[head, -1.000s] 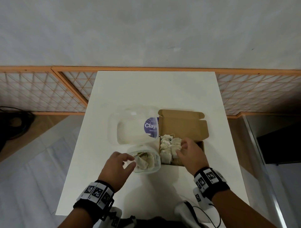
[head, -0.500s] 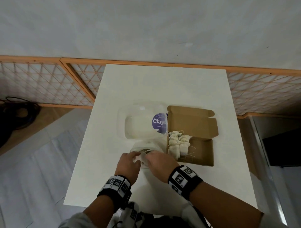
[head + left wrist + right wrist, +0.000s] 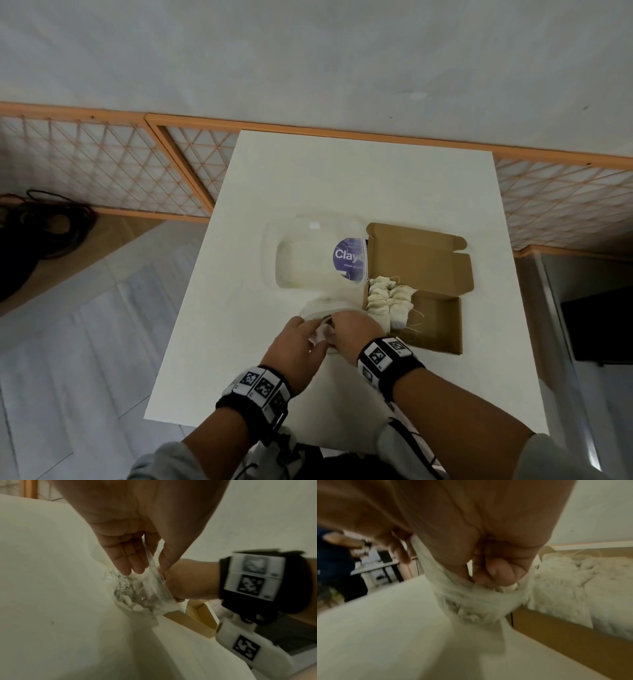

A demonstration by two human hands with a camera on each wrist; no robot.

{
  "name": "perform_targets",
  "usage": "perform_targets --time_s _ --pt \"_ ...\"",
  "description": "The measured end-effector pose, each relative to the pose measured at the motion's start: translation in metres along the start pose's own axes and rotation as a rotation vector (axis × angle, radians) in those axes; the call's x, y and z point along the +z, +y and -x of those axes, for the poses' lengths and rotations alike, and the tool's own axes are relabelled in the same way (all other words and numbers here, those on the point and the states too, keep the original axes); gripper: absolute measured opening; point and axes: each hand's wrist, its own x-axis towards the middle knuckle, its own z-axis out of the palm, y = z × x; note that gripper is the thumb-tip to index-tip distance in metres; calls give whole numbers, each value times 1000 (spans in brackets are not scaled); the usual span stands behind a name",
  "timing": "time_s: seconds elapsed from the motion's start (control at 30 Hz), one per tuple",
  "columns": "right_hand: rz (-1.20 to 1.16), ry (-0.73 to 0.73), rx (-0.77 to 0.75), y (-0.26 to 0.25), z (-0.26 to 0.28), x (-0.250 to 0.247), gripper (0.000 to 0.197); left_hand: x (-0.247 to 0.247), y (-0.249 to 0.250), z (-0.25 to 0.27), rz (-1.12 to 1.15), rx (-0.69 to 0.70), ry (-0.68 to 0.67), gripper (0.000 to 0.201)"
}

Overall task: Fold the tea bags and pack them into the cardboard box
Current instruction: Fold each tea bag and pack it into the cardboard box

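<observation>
An open brown cardboard box [image 3: 435,318] lies on the white table [image 3: 359,178], with folded tea bags [image 3: 387,301] packed along its left side. Just left of the box sits a clear plastic bag [image 3: 320,334] of loose tea bags. My left hand [image 3: 298,342] pinches one edge of the bag's mouth between thumb and fingers [image 3: 128,561]. My right hand [image 3: 356,332] grips the opposite edge with curled fingers [image 3: 496,573]. The bag [image 3: 137,592] is stretched between them, and its contents [image 3: 471,615] are blurred. The box wall [image 3: 565,628] is right beside my right hand.
A clear plastic container [image 3: 308,253] with a purple label stands behind the bag, touching the box lid. An orange lattice fence [image 3: 102,171] runs behind the table. Black cables [image 3: 41,222] lie on the floor at the left. A dark cabinet [image 3: 603,325] stands to the right.
My right hand left the tea bags in the box and came left to the plastic bag. Both hands now hold the bag's mouth. The head camera shifted slightly.
</observation>
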Motion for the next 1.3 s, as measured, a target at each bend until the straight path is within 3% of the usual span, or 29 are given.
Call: perform_targets --time_s 0.1,0.2,0.33,0.43,0.6,0.77,0.93,1.07,1.3 --pt "-79 52 -61 3 15 -14 21 -5 -3 -5 48 -47 -7 49" --pt "-207 151 -99 9 35 -29 30 -8 -6 -9 68 -69 -12 53" --pt "-407 188 -71 22 46 -39 24 -10 -10 -14 81 -83 -24 57" --pt "-487 155 -58 24 47 -38 17 -11 -8 -12 89 -55 -7 57" --pt "-660 138 -32 19 48 -39 12 -12 4 -7 -19 -8 140 53" --pt "-968 55 -18 18 52 -49 17 -16 12 -8 -14 35 80 51" --pt "-1145 29 35 15 47 -50 20 -16 13 -7 48 49 151 30" --pt "-1103 71 71 15 44 -44 23 -16 15 -8 117 41 184 15" --pt "-689 141 14 20 44 -33 20 -22 18 0 137 -65 111 9"
